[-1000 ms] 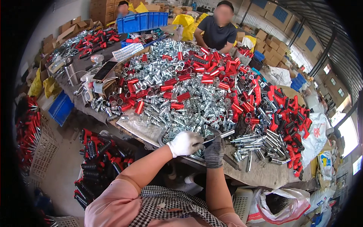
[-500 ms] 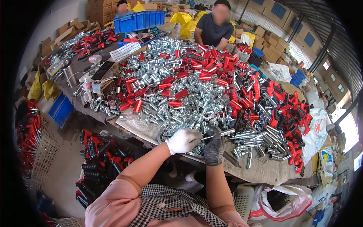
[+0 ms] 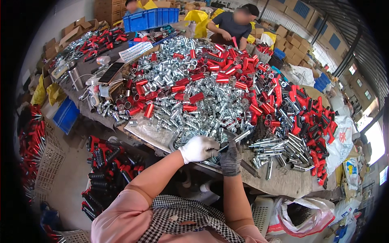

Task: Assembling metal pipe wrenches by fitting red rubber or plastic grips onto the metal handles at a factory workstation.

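Observation:
My left hand (image 3: 199, 149), in a white glove, is closed in a pinch beside my right hand at the near edge of the table. A short thin piece shows between the two gloves, too small to make out. My right hand (image 3: 231, 160), in a grey glove, is wrapped round a shiny metal tube (image 3: 243, 136) whose end sticks out up and to the right. Just beyond both hands lies a heap of small silvery metal fittings (image 3: 210, 109). To the right of the grey glove is a pile of metal tubes (image 3: 279, 150).
Red sleeves (image 3: 196, 97) lie among the fittings. Red and black handles (image 3: 320, 125) cover the table's right end. A blue crate (image 3: 152, 20) stands at the back, near a co-worker (image 3: 233, 26). More handles (image 3: 107, 166) are piled below left; an open sack (image 3: 302, 216) stands below right.
The tube in my right hand tilts up a little more steeply; both hands stay nearly in place. The co-worker across the table has turned aside and raised a hand, with a red piece at it.

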Demonstrator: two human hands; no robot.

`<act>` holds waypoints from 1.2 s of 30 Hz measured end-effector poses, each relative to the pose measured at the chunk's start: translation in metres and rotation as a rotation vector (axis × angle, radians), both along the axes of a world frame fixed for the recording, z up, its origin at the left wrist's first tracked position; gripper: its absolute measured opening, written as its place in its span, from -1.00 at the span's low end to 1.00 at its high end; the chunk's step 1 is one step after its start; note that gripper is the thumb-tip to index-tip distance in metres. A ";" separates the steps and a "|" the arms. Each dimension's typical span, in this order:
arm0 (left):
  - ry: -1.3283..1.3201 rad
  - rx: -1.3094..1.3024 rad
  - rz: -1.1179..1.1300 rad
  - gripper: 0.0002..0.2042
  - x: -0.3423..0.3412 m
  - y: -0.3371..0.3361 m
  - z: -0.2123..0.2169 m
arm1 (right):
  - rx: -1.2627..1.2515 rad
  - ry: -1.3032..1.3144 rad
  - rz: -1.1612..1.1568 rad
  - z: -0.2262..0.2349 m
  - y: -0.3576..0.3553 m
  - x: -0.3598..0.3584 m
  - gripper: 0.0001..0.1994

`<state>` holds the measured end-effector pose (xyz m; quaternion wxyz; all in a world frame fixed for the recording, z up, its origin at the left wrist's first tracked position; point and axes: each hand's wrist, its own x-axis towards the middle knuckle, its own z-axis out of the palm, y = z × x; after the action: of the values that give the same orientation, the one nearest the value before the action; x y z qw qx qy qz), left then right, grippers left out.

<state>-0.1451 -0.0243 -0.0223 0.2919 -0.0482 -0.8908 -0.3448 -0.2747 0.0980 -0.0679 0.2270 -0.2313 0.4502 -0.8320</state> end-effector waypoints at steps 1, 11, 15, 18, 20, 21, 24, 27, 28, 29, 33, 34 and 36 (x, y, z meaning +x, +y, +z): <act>0.000 -0.039 0.019 -0.81 0.000 -0.001 -0.002 | -0.087 -0.159 0.062 0.001 0.000 0.002 -0.76; -0.037 -0.019 0.017 -0.77 0.001 0.001 0.003 | -0.033 -0.161 0.107 -0.009 0.005 -0.005 -0.78; 0.014 -0.016 0.035 -0.74 -0.002 0.002 0.002 | 0.211 0.526 -0.145 -0.032 0.001 -0.015 -0.76; 0.012 -0.016 0.046 -0.73 -0.001 0.001 0.001 | 0.089 0.129 -0.013 -0.018 0.003 -0.010 -0.75; 0.013 -0.020 0.047 -0.73 -0.001 0.001 0.001 | 0.000 -0.173 0.103 -0.006 0.005 -0.005 -0.74; 0.016 -0.044 0.047 -0.72 -0.001 0.001 0.000 | -0.022 -0.224 0.094 -0.004 0.005 -0.003 -0.77; 0.030 -0.074 0.051 -0.71 0.000 0.001 -0.002 | -0.068 -0.262 0.099 0.009 0.004 0.007 -0.81; 0.075 -0.107 0.050 -0.72 0.001 0.002 -0.002 | -0.100 -0.251 0.111 0.009 0.004 0.007 -0.83; 0.108 -0.133 0.046 -0.72 0.001 0.003 -0.001 | -0.106 -0.253 0.112 0.008 0.005 0.007 -0.83; 0.102 -0.134 0.043 -0.72 0.001 0.004 -0.001 | -0.108 -0.258 0.109 0.010 0.005 0.008 -0.83; 0.197 -0.227 0.049 -0.75 0.002 0.005 0.000 | -0.003 -0.139 0.167 0.018 0.008 0.013 -0.77; 0.204 -0.282 0.055 -0.76 0.002 0.005 0.000 | -0.007 -0.112 0.154 0.020 0.006 0.014 -0.77; 0.214 -0.291 0.085 -0.79 -0.002 0.008 0.001 | -0.008 -0.085 0.135 0.015 0.006 0.010 -0.62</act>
<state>-0.1469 -0.0159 -0.0211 0.3894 -0.0886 -0.8964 -0.1923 -0.2648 0.1036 -0.0526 0.3004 -0.2266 0.4203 -0.8257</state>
